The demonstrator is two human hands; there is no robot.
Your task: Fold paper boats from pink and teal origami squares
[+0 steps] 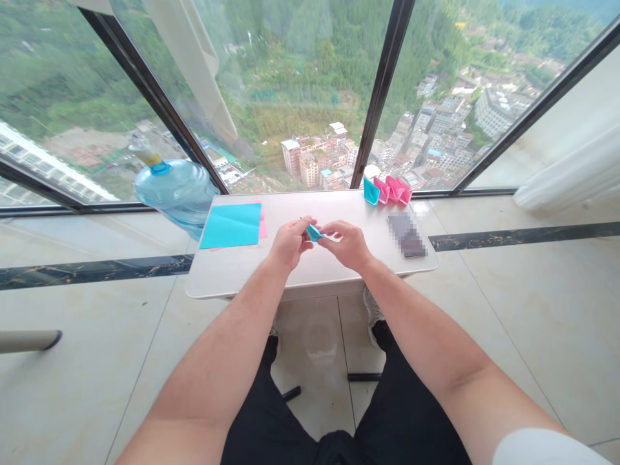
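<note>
Over the middle of a small white table (242, 278), my left hand (289, 242) and my right hand (346, 244) both pinch a small folded piece of blue paper (314, 233). The fingers of each hand are closed on it, one hand at each end. To the left on the table lies a stack of flat paper sheets (231, 225), blue on top with pink beneath. At the far right edge stand folded paper shapes (387, 190), one blue and several pink.
A dark phone (407, 235) lies on the table's right side. A large blue water bottle (175, 189) lies on the floor left of the table, against the floor-to-ceiling window. A table leg end (29, 340) shows at the left. My knees are under the table.
</note>
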